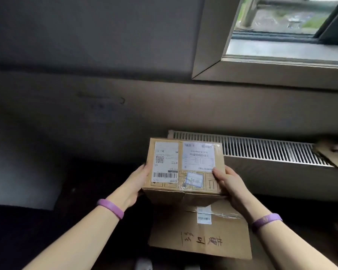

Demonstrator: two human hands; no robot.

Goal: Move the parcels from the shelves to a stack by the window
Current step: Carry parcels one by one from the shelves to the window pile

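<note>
A small brown cardboard parcel with two white shipping labels on top is held between both my hands. My left hand presses its left side and my right hand grips its right side, thumb on top. The parcel hangs just above, or rests on, a larger flat cardboard box with handwritten black characters and a small barcode sticker; I cannot tell whether they touch. That larger box lies on the dark floor below the window.
A white radiator runs along the wall under the window sill, right behind the boxes. Torn cardboard lies on the radiator's right end. A pale object stands at the left. The floor is dark.
</note>
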